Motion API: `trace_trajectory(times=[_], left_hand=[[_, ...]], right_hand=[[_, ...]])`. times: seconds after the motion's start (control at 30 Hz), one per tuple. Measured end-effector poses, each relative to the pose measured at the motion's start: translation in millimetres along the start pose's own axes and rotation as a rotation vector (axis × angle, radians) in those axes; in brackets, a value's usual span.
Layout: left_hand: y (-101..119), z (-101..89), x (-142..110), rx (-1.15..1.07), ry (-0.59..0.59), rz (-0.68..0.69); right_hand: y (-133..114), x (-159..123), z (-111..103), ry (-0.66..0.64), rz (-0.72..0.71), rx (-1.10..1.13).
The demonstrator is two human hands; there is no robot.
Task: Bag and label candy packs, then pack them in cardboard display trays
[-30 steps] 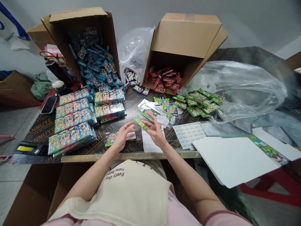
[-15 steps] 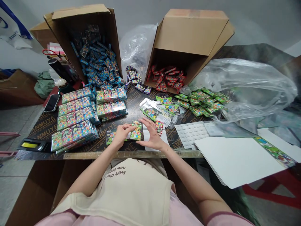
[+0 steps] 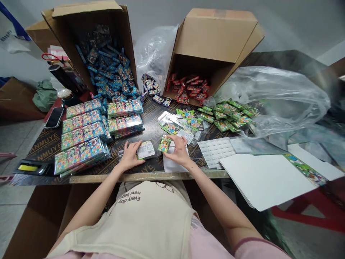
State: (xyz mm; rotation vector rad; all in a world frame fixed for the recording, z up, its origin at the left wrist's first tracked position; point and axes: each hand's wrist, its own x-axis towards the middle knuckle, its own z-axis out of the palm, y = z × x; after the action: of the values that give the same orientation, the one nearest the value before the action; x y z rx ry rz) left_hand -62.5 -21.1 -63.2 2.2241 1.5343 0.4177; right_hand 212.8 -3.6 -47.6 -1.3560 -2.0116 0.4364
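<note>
My left hand has its thumb and fingers curved around the left side of a flat printed packet, whose pale side with a barcode faces up. Part of another dark printed piece shows beside that hand. Just to the right, my right hand pinches a small green printed box between thumb and fingers, tilted slightly. Beneath the right hand lies a white sheet. Behind it, several flat green-and-white printed packets overlap on the dark tabletop.
Stacked wrapped multipacks stand at left, near a phone. Open cartons hold blue boxes and red boxes. Loose green boxes, clear plastic, a label sheet and white boards lie right.
My hands have moved apart, the right one taking the green box rightward and tilting it. My left hand has shifted left, and the barcode side of a packet now shows. The red box is hidden.
</note>
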Motion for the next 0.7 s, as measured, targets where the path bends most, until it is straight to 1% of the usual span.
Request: trace_trajectory(times=[0.07, 0.13, 0.23, 0.3, 0.33, 0.37, 0.4, 0.47, 0.53, 0.6, 0.7], left_hand=[[2, -4.6, -1, -0.015, -0.002, 0.028], [5, -8.8, -2, -0.032, -0.024, 0.068], [10, -11.8, -4, -0.1, -0.054, 0.133], [13, -12.3, -4, -0.168, -0.05, 0.142], [16, -12.5, -3, -0.206, -0.029, 0.121], [18, -12.8, -2, -0.245, 0.013, 0.082], [21, -13.2, 0, -0.286, 0.076, 0.028], [27, -13.6, 6, -0.38, 0.238, -0.095], [34, -11.5, 13, -0.516, 0.373, -0.185], [44, -5.8, 19, -0.698, 0.431, -0.224], [62, 5.6, 23, -1.022, 0.482, -0.278]], right_hand=[[-1, -1, -1, -0.096, -0.04, 0.012], [-4, -1, -4, -0.23, -0.082, 0.073], [-7, 1, -8, -0.406, -0.11, 0.239], [-9, 3, -10, -0.457, -0.093, 0.372], [-11, 4, -9, -0.438, -0.067, 0.434], [-14, 6, -7, -0.383, -0.022, 0.494], [-18, 7, -4, -0.299, 0.042, 0.559], [-29, 11, 5, -0.115, 0.206, 0.717], [-43, 17, 16, 0.005, 0.361, 0.9], [-58, 25, 26, 0.088, 0.471, 1.035], [-73, 39, 32, 0.225, 0.603, 1.094]])
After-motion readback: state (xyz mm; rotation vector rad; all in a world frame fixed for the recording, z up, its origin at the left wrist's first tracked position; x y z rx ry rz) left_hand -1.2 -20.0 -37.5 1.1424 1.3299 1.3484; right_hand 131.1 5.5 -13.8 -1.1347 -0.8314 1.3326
